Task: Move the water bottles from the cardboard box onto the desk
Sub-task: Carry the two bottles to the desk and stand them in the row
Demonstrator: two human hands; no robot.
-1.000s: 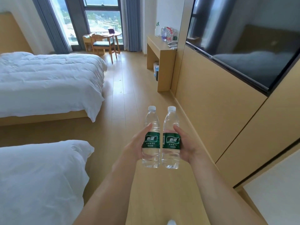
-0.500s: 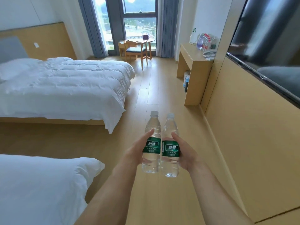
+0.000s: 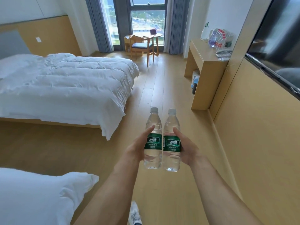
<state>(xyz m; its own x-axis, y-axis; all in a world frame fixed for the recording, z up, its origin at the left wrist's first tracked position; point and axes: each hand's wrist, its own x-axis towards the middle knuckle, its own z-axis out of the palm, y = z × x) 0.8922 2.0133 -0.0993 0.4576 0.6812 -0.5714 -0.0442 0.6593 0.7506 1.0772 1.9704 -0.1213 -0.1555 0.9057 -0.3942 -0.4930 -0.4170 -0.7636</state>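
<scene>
Out in front of the person, two clear water bottles stood upright side by side, touching along their length, carried above the wooden floor (image 3: 162, 82). The left hand (image 3: 138, 147) gripped the left bottle (image 3: 153, 140), thumb lying up along its shoulder and fingers wrapped behind; the right hand (image 3: 186, 147) gripped the right bottle (image 3: 171, 142) the same way, mirrored. Both bottles had pale caps and a dark green band label with two large white Chinese characters, which read as 怡寶; the smaller lines of print beneath were too fine to make out. A barcode strip showed at the left edge of the right bottle's label.

Well ahead, against the right wall, stood the light wooden desk (image 3: 199, 54). At its far end sat a shrink-wrapped pack of bottles with red caps (image 3: 221, 38), a white spray bottle (image 3: 204, 32) beside it, and a telephone (image 3: 224, 54) nearer the camera. No writing on these could be read. A dark television screen (image 3: 276, 39) hung on the right wall. Two beds with white duvets lay to the left, the far bed (image 3: 65, 85) and the near bed (image 3: 40, 195). A chair (image 3: 141, 45) and a small round table (image 3: 154, 35) stood by the window. A pale sneaker (image 3: 134, 213) showed at the bottom edge.
</scene>
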